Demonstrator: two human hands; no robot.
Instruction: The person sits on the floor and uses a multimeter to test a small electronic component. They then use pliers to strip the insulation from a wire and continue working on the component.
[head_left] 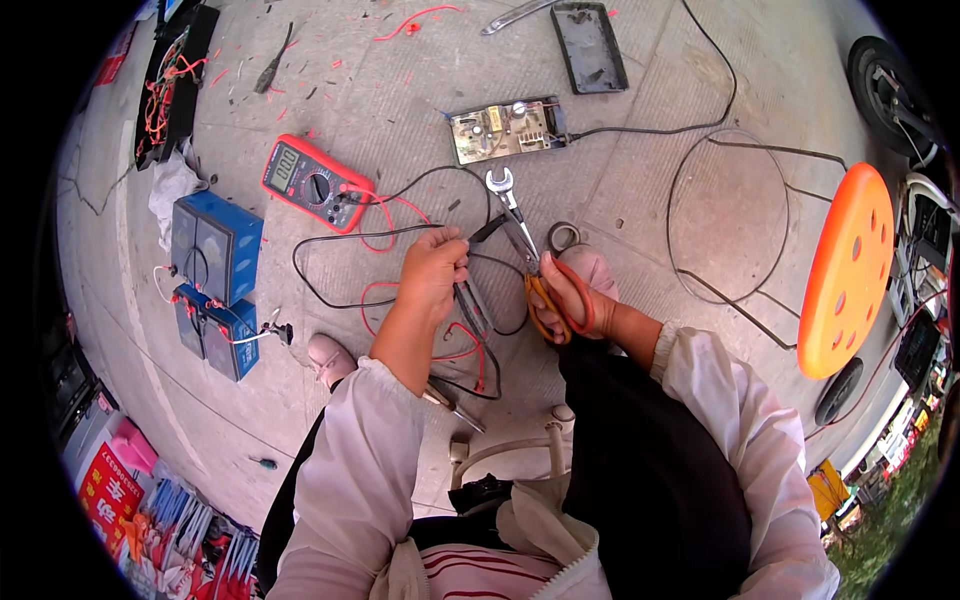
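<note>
Nearest: pale jacket (pixel 570 520). Left to right: red multimeter (pixel 318 185), on the far ground; left hand (pixel 437 262), fingertips pinched together on what looks like a dark strip (pixel 488 229), reaching right toward the blades, contact unclear; scissors (pixel 530 296), gripped by the right hand (pixel 600 310), fingers through the loops. Judgement: best cut with strip taut, blades square across it, left fingertips well clear.
</note>
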